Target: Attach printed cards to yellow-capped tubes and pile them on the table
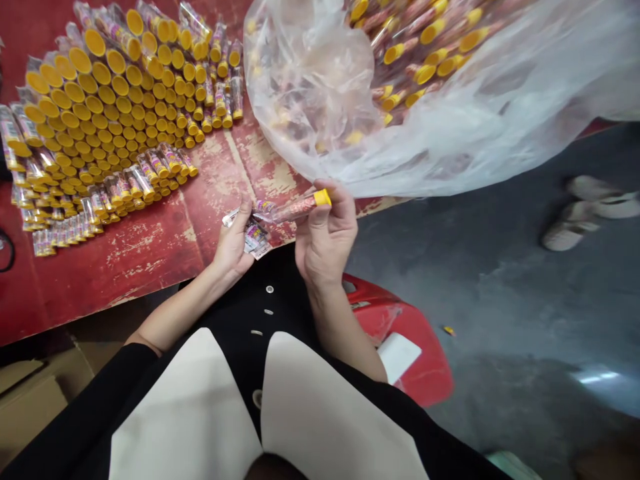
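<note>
My right hand (327, 243) pinches a clear candy tube (299, 208) with a yellow cap, its contents pinkish. The tube lies nearly level, cap toward the right, and its far end meets a small purple-printed piece by my left fingers; whether it is inside that piece I cannot tell. Closed around a small bunch of printed plastic labels (257, 240) is my left hand (234, 243), just over the table's near edge. Left of my hands rises a large stack of similar tubes (107, 107), most with their yellow caps facing me.
A big translucent plastic bag (320, 143) full of yellow-capped tubes lies on the worn red table (150, 267), hanging past its edge. At my right is a red plastic stool (425, 360) with a white item (399, 357). Shoes (575, 220) stand on the grey floor. Cardboard (35, 400) sits lower left.
</note>
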The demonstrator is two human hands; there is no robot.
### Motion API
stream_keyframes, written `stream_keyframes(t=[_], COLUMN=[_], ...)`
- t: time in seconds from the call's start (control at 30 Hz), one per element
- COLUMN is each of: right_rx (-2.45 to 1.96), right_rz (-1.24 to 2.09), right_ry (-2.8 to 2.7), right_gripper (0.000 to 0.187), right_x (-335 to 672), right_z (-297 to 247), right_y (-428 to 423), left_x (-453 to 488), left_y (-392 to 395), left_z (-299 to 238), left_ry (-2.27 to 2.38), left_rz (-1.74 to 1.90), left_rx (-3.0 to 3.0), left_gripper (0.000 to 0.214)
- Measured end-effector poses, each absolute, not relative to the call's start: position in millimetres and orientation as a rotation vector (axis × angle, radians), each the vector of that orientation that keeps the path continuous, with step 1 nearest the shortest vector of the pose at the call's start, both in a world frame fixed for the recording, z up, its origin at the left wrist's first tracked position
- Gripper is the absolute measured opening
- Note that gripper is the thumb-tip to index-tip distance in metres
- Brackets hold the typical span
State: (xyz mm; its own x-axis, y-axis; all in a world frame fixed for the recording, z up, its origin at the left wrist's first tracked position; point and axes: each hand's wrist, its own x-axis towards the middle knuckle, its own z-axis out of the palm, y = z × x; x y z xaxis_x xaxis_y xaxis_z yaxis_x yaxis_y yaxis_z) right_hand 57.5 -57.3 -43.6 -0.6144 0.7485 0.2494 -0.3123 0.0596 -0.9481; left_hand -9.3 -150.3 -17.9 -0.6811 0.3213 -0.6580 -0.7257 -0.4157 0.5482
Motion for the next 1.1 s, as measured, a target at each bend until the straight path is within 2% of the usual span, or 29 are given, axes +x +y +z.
stream_keyframes(t=[0.27,0.5,0.77,0.97,1.1], right_rx=[-0.480,-0.381,-0.276,-0.469,-0.440], right_rz=[1.676,1.103,1.100,1.467,1.501], right_ry=[-1.444,-1.853,-2.042,-1.667,-1.638], right_gripper=[0.035,0.029,0.037,0.029,0.029], right_x=[79.8,97.0,116.6,114.5,110.1], right_z=[-40.5,-37.8,-28.5,-33.4,-37.8], right_y=[-59.7,-51.7,-48.2,-49.9,-53.0], left_x=[-6.7,-5.0,-4.5,-9.6,-8.9], left_y=[-149.5,-153.2,-152.0,-149.1,-148.8], left_z=[-12.2,-10.2,-9.4,-10.2,-11.1], left_ry=[1.223,1.329,1.311,1.197,1.196], left_rz=[2.142,2.098,2.109,2.037,2.014], left_rx=[-0.523,-0.408,-0.507,-0.604,-0.615], left_gripper=[0.043,0.044,0.032,0.025,0.024])
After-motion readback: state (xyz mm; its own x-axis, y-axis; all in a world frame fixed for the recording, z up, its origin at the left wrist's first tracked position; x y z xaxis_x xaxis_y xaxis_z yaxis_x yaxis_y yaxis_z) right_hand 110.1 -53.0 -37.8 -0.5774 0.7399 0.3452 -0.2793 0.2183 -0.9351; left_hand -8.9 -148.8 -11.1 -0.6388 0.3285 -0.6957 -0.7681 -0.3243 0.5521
